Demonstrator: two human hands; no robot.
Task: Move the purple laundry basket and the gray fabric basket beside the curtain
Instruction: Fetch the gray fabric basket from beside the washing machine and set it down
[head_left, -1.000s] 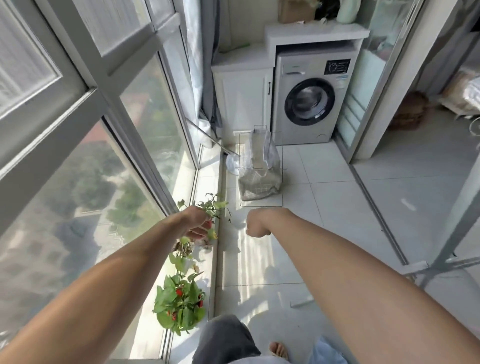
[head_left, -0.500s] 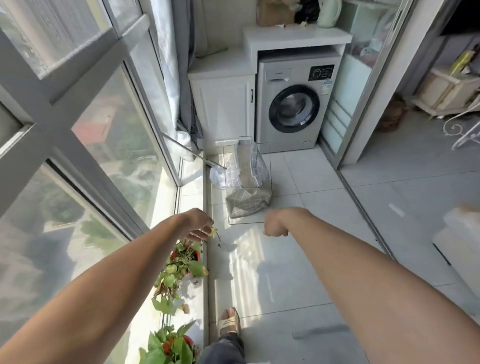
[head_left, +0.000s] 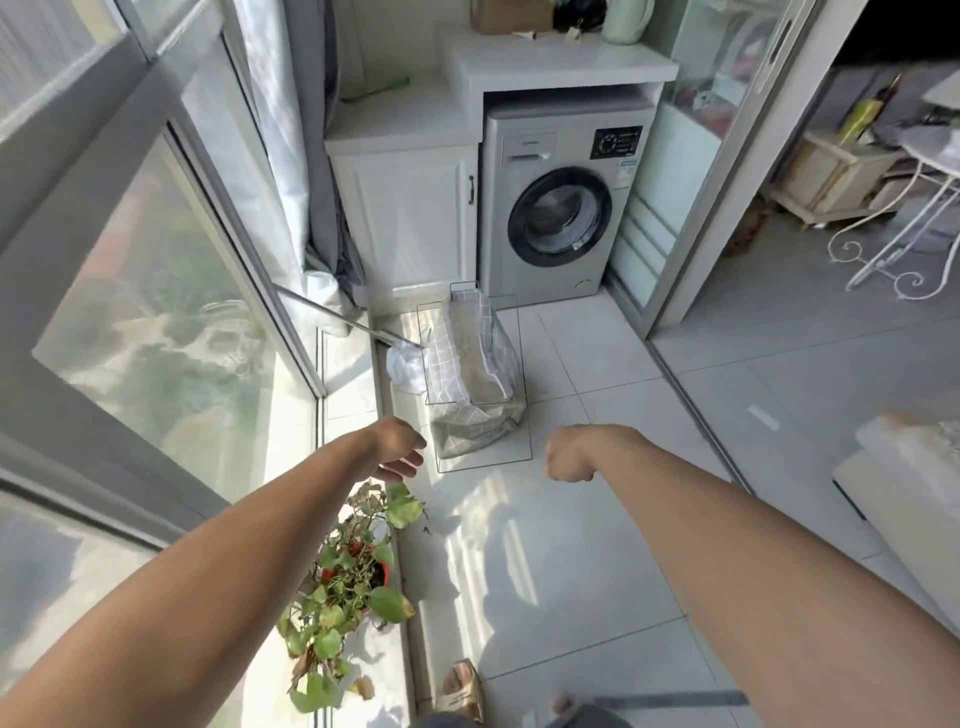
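Note:
The gray checked fabric basket (head_left: 475, 382) stands in a thin wire frame on the tiled floor, in front of the white cabinet and near the gray curtain (head_left: 317, 156) that hangs at the window's far end. My left hand (head_left: 397, 452) reaches forward just left of the basket's base, fingers loosely apart and holding nothing. My right hand (head_left: 569, 457) is curled into a fist just right of the basket, also holding nothing. No purple laundry basket is in view.
A washing machine (head_left: 563, 205) and white cabinet (head_left: 410, 208) close off the far end. Potted plants (head_left: 353, 566) sit on the window sill at my left. A metal rod (head_left: 348, 322) with white cloth lies by the curtain. A sliding glass door (head_left: 691, 171) opens to the right.
I have stepped closer to the fabric basket, which now looks larger. Both hands have stayed stretched out ahead, now level with the basket's base; the left hand has cleared the plant leaves.

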